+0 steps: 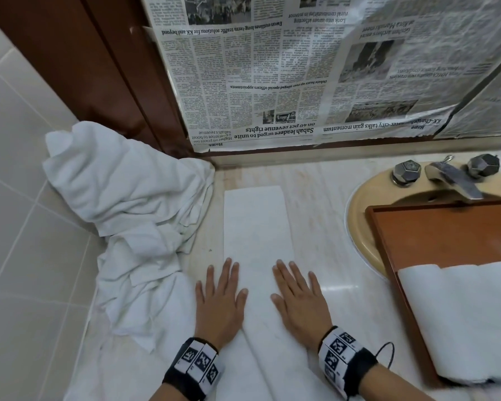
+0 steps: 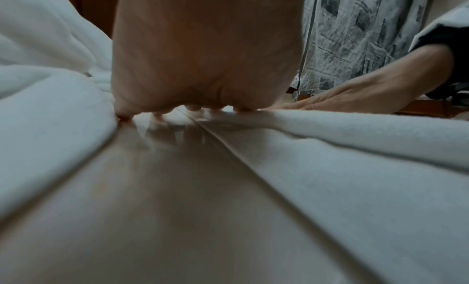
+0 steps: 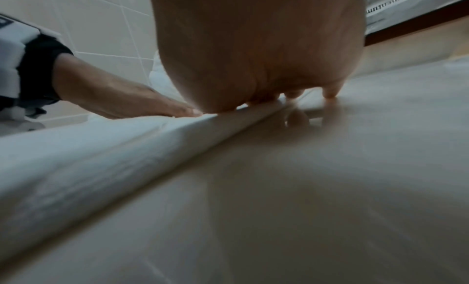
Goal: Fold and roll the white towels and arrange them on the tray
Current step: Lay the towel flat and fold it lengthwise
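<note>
A white towel (image 1: 258, 224) folded into a long narrow strip lies on the marble counter, running away from me. My left hand (image 1: 219, 296) lies flat with straight fingers on the strip's left edge. My right hand (image 1: 297, 296) lies flat on its right edge, fingers spread. Both palms press down near the strip's near half. In the left wrist view the left hand (image 2: 203, 57) rests on the towel (image 2: 342, 168). The right hand (image 3: 261, 47) in the right wrist view sits at the towel's (image 3: 88, 158) edge. A wooden tray (image 1: 434, 233) at the right holds rolled white towels (image 1: 469, 316).
A heap of loose white towels (image 1: 133, 215) fills the left corner against the tiled wall. The tray rests over a beige sink (image 1: 362, 209) with a metal tap (image 1: 454, 180). Newspaper (image 1: 301, 68) covers the mirror behind the counter.
</note>
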Demonstrator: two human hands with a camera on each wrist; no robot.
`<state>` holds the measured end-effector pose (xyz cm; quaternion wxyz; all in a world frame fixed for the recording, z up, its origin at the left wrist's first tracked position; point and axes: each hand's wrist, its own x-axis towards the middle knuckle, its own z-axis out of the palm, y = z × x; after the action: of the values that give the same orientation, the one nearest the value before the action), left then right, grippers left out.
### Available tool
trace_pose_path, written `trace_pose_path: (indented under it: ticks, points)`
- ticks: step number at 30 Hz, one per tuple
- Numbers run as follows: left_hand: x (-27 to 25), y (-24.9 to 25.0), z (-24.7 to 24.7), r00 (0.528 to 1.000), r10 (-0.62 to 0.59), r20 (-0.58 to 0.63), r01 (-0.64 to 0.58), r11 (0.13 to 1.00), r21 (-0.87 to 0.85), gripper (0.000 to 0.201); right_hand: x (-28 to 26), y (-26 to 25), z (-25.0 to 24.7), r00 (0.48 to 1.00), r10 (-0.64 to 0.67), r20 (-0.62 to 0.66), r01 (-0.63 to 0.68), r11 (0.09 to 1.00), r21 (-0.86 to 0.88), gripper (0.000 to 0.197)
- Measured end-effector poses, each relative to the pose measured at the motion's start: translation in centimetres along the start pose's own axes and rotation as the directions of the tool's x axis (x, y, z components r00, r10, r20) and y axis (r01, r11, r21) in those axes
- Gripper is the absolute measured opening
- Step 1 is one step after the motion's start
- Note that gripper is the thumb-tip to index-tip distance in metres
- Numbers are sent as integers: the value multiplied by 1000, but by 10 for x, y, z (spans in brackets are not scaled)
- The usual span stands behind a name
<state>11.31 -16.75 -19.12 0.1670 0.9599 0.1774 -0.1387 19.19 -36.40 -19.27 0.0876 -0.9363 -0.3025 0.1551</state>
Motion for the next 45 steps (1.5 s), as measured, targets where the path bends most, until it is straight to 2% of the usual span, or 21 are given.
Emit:
trace_pose_path:
  ticks: [6,11,16,22,27,33,36,38,40,42,43,45]
  points:
    - [13,0,-4,1000,6,5,-6,1000,16,75,15,18,-10,996,75,42,-75,997,-5,60]
    - [42,10,-13,1000,14,22,-14,1000,16,77,38,33,-22,998,39,50,-39,999,-2,65]
    - [76,23,-24,999,-28,31,27,999,21,82,69,46,-34,995,53,79,-53,999,5,75]
    - [114,38,-37,998,-53,39,53,998,16,69,107,65,-47,994,52,93,-53,999,2,76]
    - [143,46,-45,997,-65,39,64,998,27,69,137,75,-60,992,66,110,-66,998,-4,62]
    - [177,47,-55,998,-61,31,60,998,24,68,167,80,-69,992,87,87,-88,996,10,61]
    - [185,46,-63,998,-52,31,52,999,-11,65,177,81,-79,987,112,114,-116,993,33,60]
    - [177,48,-65,999,-31,-16,29,994,-102,60,172,77,-84,990,116,86,-123,988,88,59]
    - [161,46,-65,988,57,-146,-86,976,-199,51,153,71,-89,994,108,12,-109,977,183,58]
    - [142,43,-57,949,151,-277,-221,944,-243,42,122,67,-93,992,120,-26,-107,949,297,52]
    - [133,43,-51,941,172,-291,-250,934,-256,36,106,66,-92,991,134,-23,-119,934,336,47]
    - [119,45,-43,947,207,-246,-266,933,-241,29,75,64,-89,984,177,24,-173,911,373,37]
